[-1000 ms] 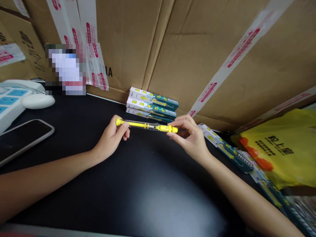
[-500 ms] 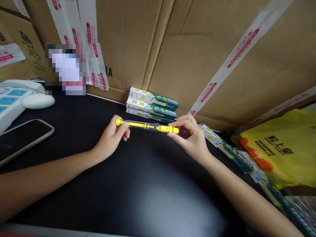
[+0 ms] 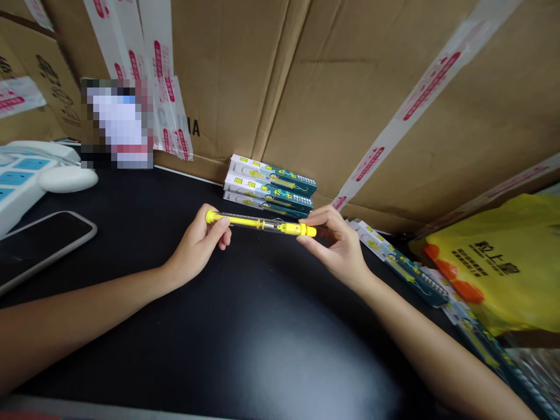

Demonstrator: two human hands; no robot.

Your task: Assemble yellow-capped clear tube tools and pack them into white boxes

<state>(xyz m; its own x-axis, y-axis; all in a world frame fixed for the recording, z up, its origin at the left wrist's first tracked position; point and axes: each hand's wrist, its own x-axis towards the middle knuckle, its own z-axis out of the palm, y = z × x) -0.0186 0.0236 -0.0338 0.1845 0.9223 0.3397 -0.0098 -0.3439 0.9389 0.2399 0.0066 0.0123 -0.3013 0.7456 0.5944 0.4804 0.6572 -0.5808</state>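
Note:
A clear tube with yellow parts [image 3: 245, 221] is held roughly level above the black table, its right end slightly lower. My left hand [image 3: 196, 242] wraps round the tube's left end, with the thumb lying along it. At the other end, my right hand [image 3: 339, 242] pinches the yellow cap between thumb and fingertips. Inside the tube a yellow rod and a metallic part show near the middle. Just behind the tube, a stack of printed narrow boxes [image 3: 269, 185] rests against the cardboard.
The black table [image 3: 210, 350] lies beneath. Large cardboard boxes [image 3: 219, 70] stand behind. On the left are a phone [image 3: 44, 248], a white power strip [image 3: 20, 181] and a white rounded object [image 3: 67, 179]. More narrow boxes [image 3: 402, 262] and a yellow bag [image 3: 499, 262] lie right.
My right hand's fingers have shifted very slightly on the yellow cap. The tube and my left hand look almost unchanged.

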